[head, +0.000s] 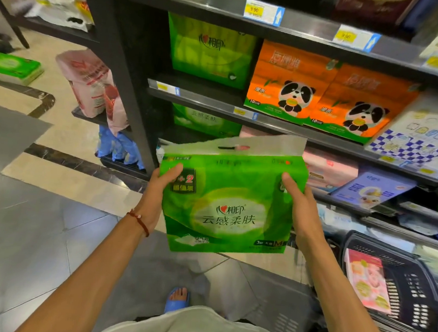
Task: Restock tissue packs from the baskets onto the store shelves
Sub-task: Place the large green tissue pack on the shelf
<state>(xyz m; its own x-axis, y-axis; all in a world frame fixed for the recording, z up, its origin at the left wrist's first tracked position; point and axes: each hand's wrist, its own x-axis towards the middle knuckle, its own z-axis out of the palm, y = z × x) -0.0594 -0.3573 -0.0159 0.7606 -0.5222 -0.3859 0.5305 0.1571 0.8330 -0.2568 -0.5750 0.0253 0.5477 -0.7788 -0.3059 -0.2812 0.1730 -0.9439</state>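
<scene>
Both hands are wrapped onto one green tissue pack (228,205), left hand (159,187) gripping its 9 o'clock edge and right hand (300,205) its 3 o'clock edge, thumbs on the printed front. Pack's up in the air mid-view, touching nothing else, just in front of the shelves (305,135), with the basket (412,283) down at 4 o'clock and a pink pack (365,279) lying inside it. So I'd say we're in the carry-to-shelf bit: picked, not yet placed. Next move looks like lifting it toward 11 o'clock, where a matching green pack (205,120) sits in a shelf bay, and sliding it in without snagging the shelf lip. Orientation: front face toward the camera, print reading upright, clear handle flap pointing to 12 o'clock at the shelves, bottom at 6. Long axis runs 9 to 3, near enough level.
</scene>
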